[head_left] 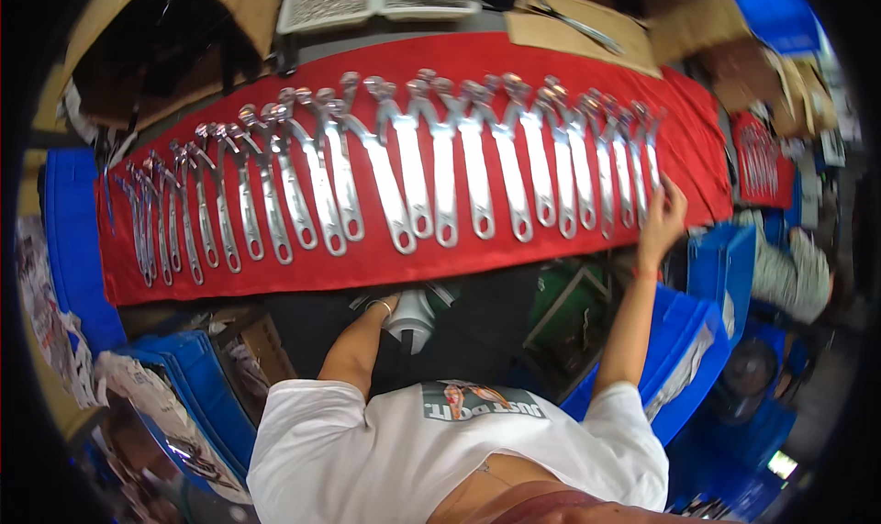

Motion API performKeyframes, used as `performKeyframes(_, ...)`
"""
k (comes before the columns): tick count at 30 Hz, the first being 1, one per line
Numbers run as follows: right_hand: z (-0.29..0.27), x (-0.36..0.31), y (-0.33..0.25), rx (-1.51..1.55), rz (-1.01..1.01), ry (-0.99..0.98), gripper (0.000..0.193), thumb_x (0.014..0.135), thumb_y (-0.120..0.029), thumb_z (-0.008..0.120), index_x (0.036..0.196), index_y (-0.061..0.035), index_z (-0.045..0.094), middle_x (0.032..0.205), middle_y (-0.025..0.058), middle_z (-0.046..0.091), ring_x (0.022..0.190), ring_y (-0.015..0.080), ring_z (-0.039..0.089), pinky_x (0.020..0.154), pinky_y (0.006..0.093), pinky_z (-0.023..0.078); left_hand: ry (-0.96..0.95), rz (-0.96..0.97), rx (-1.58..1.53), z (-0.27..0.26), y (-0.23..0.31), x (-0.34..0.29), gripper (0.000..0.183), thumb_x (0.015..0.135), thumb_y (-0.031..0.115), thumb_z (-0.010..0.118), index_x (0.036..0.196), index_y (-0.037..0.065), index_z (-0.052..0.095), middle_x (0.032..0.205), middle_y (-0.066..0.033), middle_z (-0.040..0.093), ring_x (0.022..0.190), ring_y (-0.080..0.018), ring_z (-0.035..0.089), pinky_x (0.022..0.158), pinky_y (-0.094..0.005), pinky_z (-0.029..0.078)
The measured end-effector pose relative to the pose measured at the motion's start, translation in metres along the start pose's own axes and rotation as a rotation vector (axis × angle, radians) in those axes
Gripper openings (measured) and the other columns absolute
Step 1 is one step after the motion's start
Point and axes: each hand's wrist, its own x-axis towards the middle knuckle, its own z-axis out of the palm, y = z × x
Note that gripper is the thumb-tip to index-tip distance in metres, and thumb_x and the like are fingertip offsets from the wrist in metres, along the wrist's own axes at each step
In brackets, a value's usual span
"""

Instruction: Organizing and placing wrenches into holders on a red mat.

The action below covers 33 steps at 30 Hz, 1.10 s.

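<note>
A long row of shiny silver adjustable wrenches [404, 166] lies side by side on a red cloth [367, 274], heads at the far side and holed handle ends towards me. At the right end of the row, my right hand [664, 216] has its fingers bent round the lower handle end of the last wrench [651, 152]. My left hand [389, 303] is low, below the near edge of the cloth, beside a grey and white rounded object [412, 317]. Its fingers are mostly hidden.
Behind the cloth stand a white tray [374, 14] of small grey pieces and flattened cardboard [578, 30] with a metal tool on it. Blue bins [188, 368] flank me on both sides. At the far right, another person's sleeve [797, 272] shows near a smaller red cloth [764, 161] with wrenches.
</note>
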Motion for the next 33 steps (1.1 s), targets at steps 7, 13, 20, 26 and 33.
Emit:
performKeyframes(7,0.044,-0.004,-0.118,0.324,-0.115,-0.167,0.017,0.091,0.013,0.055,0.104,0.0064,0.064,0.107,0.0126,0.058,0.096,0.0179,0.058,0.085,0.0274,0.048,0.066,0.163,-0.047,-0.08,0.019,0.02,0.075,0.089,0.053,0.056,0.147,0.006,0.042,0.144,-0.0238,0.048,0.134,-0.0402,0.045,0.112,-0.0408,0.036)
performKeyframes(13,0.09,0.026,-0.218,0.28,-0.416,-0.554,0.027,0.078,0.018,0.062,0.098,0.0,0.069,0.093,0.0118,0.063,0.085,0.023,0.062,0.076,0.031,0.05,0.124,0.368,0.01,-0.067,0.047,0.017,0.075,0.09,0.052,0.056,0.147,0.006,0.041,0.144,-0.0236,0.048,0.133,-0.0403,0.046,0.112,-0.041,0.037)
performKeyframes(20,0.099,-0.011,-0.285,0.33,-0.654,-0.821,0.024,0.078,0.007,0.069,0.1,-0.0014,0.069,0.096,0.0109,0.063,0.089,0.0282,0.062,0.076,0.036,0.051,0.334,0.545,0.15,-0.035,0.023,0.015,0.075,0.09,0.051,0.056,0.148,0.006,0.04,0.143,-0.0234,0.049,0.133,-0.0404,0.047,0.112,-0.0413,0.037)
performKeyframes(26,0.079,-0.049,-0.281,0.238,-0.666,-0.95,0.034,0.082,-0.004,0.07,0.116,-0.0032,0.062,0.112,0.0127,0.06,0.105,0.0324,0.057,0.089,0.0416,0.048,0.259,0.801,0.323,-0.105,0.013,-0.198,0.059,0.096,0.037,0.055,0.142,0.001,0.045,0.133,-0.0219,0.057,0.122,-0.036,0.055,0.107,-0.0438,0.042)
performKeyframes(33,0.151,-0.059,-0.348,0.401,-0.642,-1.066,0.051,0.086,-0.017,0.072,0.13,-0.0018,0.052,0.125,0.0183,0.054,0.118,0.0377,0.053,0.1,0.0426,0.044,1.078,0.771,0.151,-0.305,-0.074,-0.348,0.029,0.084,0.016,0.067,0.111,0.005,0.064,0.108,-0.0151,0.065,0.106,-0.033,0.061,0.094,-0.0409,0.05)
